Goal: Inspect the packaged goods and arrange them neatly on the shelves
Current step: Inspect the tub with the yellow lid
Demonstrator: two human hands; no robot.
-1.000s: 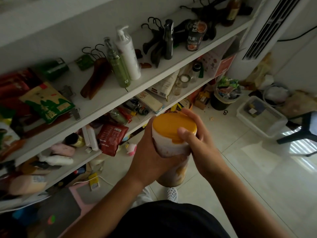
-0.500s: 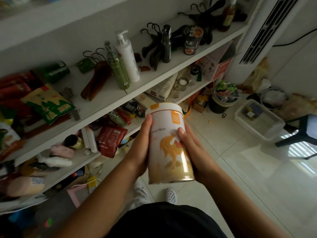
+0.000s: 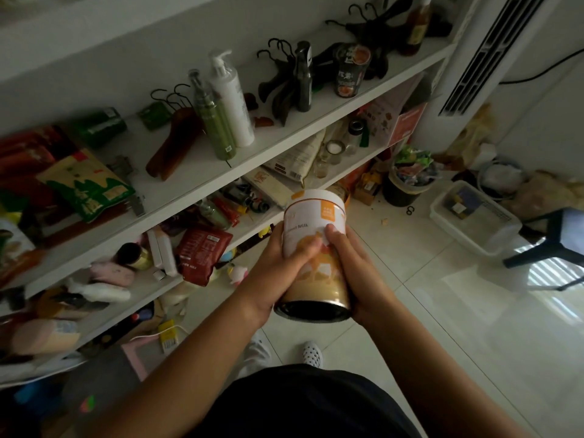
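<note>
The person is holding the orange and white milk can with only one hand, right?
Not quite. In the head view both hands hold the milk can: the left hand grips one side and the right hand grips the other.

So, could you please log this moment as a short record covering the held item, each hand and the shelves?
Held item: milk tin, white and orange, tilted, dark base toward the camera
Left hand: grips the tin's left side, thumb across the label
Right hand: grips the tin's right side
Placement: tin held in front of the shelves, not on one
Upper shelf: white pump bottle and green bottle upright, side by side
Lower shelf: red pouch at the front edge
</note>
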